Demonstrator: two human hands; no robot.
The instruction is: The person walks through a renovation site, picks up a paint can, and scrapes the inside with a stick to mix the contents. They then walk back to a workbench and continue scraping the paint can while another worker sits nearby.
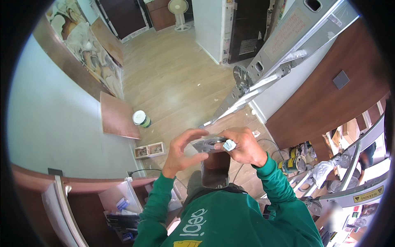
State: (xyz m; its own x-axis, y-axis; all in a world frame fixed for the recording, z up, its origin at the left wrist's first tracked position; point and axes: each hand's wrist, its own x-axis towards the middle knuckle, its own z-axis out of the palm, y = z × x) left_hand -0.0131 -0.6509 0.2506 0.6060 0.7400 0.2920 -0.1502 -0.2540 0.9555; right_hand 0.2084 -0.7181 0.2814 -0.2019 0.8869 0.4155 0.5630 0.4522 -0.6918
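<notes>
My right hand (243, 145) grips a grey metal piece with a ring-shaped part (214, 142), along with a small pale, lumpy object (229, 145) that pokes up beside the thumb. A dark brown, rectangular item (215, 171) hangs below it, in front of my body; whether the two are joined I cannot tell. My left hand (185, 150) is curved around the left side of the metal piece, fingers and thumb apart, close to its edge; whether it touches is unclear.
Aluminium ladders (279, 45) lean at right, with paint cans (294, 164) below and a person's arm (364, 160) beyond. A bucket (141, 119), board (117, 115) and divided box (149, 150) line the left wall. An open cabinet (82, 206) is lower left, a fan (178, 10) far back.
</notes>
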